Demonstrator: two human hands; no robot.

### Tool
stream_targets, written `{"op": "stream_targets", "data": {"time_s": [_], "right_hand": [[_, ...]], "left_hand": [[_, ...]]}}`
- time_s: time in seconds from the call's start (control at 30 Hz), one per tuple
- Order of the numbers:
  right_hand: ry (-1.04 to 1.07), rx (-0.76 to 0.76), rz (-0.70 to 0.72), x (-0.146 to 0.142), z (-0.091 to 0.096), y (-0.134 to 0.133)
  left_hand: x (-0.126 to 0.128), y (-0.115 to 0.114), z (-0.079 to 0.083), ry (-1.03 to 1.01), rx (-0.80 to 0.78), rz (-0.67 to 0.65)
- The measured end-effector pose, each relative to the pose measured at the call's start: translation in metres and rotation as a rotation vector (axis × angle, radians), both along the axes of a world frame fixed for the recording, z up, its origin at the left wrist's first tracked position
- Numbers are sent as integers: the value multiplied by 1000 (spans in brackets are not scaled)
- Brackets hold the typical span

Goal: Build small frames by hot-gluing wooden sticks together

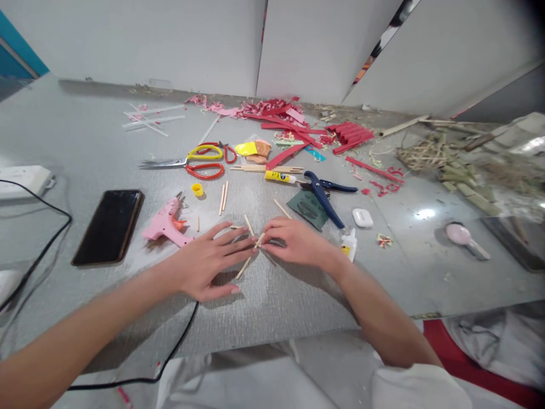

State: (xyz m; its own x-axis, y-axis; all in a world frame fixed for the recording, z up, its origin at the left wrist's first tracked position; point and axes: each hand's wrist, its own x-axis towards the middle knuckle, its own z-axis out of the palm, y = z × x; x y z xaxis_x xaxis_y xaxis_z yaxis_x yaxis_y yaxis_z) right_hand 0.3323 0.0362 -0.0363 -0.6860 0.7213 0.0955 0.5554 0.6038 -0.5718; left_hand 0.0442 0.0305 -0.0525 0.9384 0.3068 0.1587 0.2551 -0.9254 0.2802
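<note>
My right hand (293, 241) pinches a short wooden stick (259, 240) between thumb and fingertips, just above the table. My left hand (208, 258) lies spread beside it, palm down, its fingertips reaching the same small group of sticks. One stick (243, 268) slants out below the left fingers, and another stick (249, 225) points away between the two hands. How these pieces join is hidden by the fingers. Left of my left hand rests a pink hot glue gun (164, 224). A white glue bottle (349, 245) lies by my right forearm.
Beyond the hands lie scissors (187, 163), a glue stick (280, 177), blue-handled cutters (323, 196) on green sandpaper (304, 207), and loose sticks (223, 197). A phone (108, 227) is at left. Red paper strips (293, 128) cover the back. A black cord (181, 343) crosses the front edge.
</note>
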Motion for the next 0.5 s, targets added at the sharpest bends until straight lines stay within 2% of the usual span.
{"op": "stream_targets", "data": {"time_s": [0.5], "right_hand": [[27,-8,-51,-5,-1,-4]], "left_hand": [[1,-1,2,-24,-10,14]]}}
